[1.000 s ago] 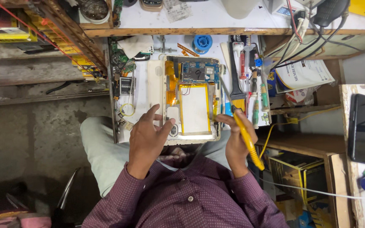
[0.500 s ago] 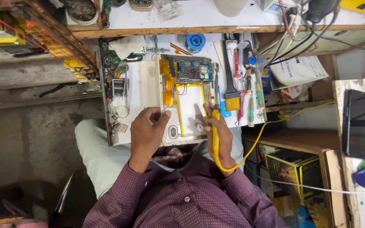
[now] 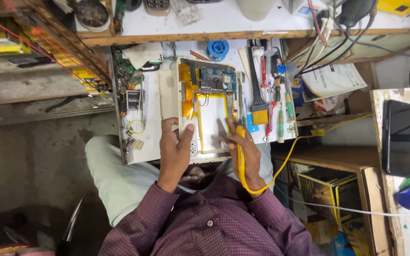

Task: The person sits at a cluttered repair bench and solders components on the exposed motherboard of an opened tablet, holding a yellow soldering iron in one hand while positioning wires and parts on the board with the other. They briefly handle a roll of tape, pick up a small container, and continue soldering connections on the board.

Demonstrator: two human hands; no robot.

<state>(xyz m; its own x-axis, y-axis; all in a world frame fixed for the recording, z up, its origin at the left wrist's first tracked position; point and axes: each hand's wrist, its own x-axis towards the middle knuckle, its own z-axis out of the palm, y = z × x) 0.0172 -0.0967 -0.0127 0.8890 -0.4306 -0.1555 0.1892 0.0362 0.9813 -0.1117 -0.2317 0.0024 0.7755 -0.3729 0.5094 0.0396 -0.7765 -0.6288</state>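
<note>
An opened tablet (image 3: 210, 106) lies face down on a small white work board (image 3: 150, 142), showing a blue circuit board, a white battery and orange tape. My left hand (image 3: 174, 149) rests on the tablet's near left corner, fingers spread over its edge. My right hand (image 3: 244, 147) grips a yellow-handled soldering iron (image 3: 239, 137) whose tip points up along the tablet's right side. Its yellow cord (image 3: 285, 159) loops off to the right.
A brush (image 3: 258, 102), screwdrivers (image 3: 281, 102) and a blue solder spool (image 3: 218, 48) lie right of and beyond the tablet. Small parts sit at the board's left. A wooden shelf runs above. A dark phone (image 3: 399, 137) lies on a surface at right.
My right hand has turned the soldering iron from pointing down-right to lying along the tablet's right edge, tip away from me. The left hand slid a little toward the tablet's left edge.
</note>
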